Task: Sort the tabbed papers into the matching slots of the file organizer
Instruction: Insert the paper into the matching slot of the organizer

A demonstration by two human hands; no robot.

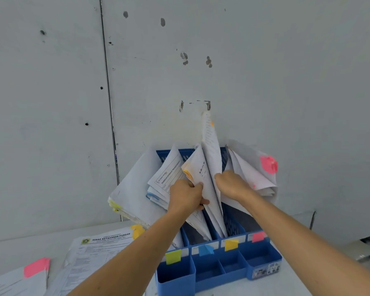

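A blue file organizer [261,259] stands against the wall, its slots marked by green [173,256], blue [206,250], yellow [231,244] and pink [258,236] tabs. Paper bundles fan out of the slots. My left hand [186,196] grips the orange-tabbed bundle [198,167] in the yellow slot. My right hand [233,184] holds a tall upright sheet [210,150] with an orange tab, set into that same slot. A pink-tabbed bundle [256,174] leans right, a blue-tabbed bundle [165,178] and a yellow-tabbed bundle [132,189] lean left.
On the white table at the left lies a printed sheet with an orange tab [103,251], and a pink-tabbed stack [19,278] sits at the lower left corner. The grey wall [201,60] rises right behind the organizer. Small front trays [214,270] hold little.
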